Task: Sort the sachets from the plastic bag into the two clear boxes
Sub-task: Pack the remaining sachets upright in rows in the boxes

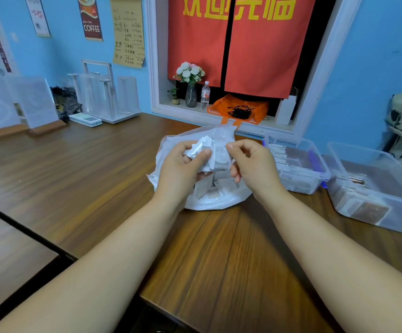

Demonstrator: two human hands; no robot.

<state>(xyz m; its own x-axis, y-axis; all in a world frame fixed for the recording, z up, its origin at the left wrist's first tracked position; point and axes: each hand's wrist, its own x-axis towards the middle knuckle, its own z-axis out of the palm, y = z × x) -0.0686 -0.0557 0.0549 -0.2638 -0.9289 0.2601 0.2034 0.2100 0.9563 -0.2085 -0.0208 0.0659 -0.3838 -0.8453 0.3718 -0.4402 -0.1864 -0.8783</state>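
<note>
A white translucent plastic bag [209,203] full of sachets [224,186] lies on the wooden table [99,169] in front of me. My left hand [183,169] grips a bunch of white sachets [201,146] above the bag's opening. My right hand [253,164] has curled fingers and pinches a pale sachet [221,157] beside them. To the right stand two clear boxes. The nearer box [298,164] holds rows of pale sachets. The farther right box [375,188] holds brown sachets.
A clear cup rack [106,92], a white device [86,119] and two menu stands [15,104] line the wall at the back left. A window ledge holds a flower vase [190,85], a water bottle [205,94] and an orange bag [238,109].
</note>
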